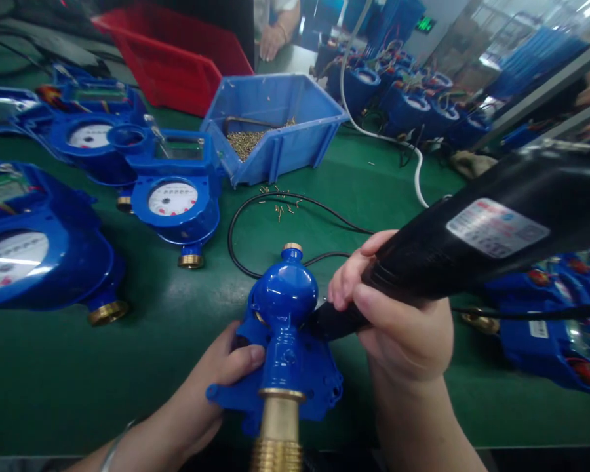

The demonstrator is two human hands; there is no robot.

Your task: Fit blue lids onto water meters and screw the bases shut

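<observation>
A blue water meter (290, 295) with brass threaded ends is tipped underside-up in front of me. My left hand (229, 364) grips its left side, the thumb lying on the blue casing. In my right hand (403, 314) is a black electric screwdriver (452, 229) with a silver label, held at a slant. Its nose reaches the meter's right side beside the round body; the tip itself is hidden there. Behind the meter, several small brass screws (280, 203) lie scattered on the green table (187, 354) near a looped black cable (232, 229).
Upright water meters (174, 196) stand at the left. A blue bin (295, 151) holds many small screws, with a red bin (162, 65) behind it. More meters (545, 347) lie at the right and others far right. Another person's hand (274, 40) rests at the back.
</observation>
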